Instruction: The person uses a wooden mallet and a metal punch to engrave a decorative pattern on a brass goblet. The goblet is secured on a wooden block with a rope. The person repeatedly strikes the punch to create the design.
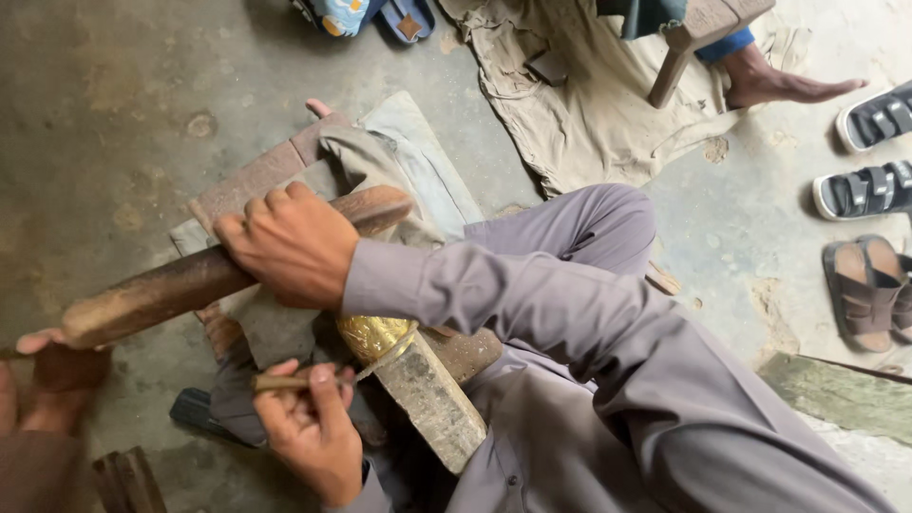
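Observation:
My right hand (pixel 290 242) is closed around a long, thick brown rod (pixel 161 290) that runs from the lower left up to the middle, over folded cloth. My left hand (pixel 309 432) grips a short wooden stick (pixel 277 382); a pale cord (pixel 388 353) runs from it to a shiny gold-coloured piece (pixel 372 334). This piece rests on the end of a worn grey block (pixel 427 399) by my grey-trousered knee. Another person's hand (pixel 52 370) holds the rod's lower left end.
A rusty flat bar (pixel 252 180) and folded cloth (pixel 418 157) lie on the concrete floor behind the rod. A crumpled beige cloth (pixel 589 114), a stool leg (pixel 670 71) and another person's bare foot (pixel 784 85) are at the top right. Sandals (pixel 869 190) stand at the right edge.

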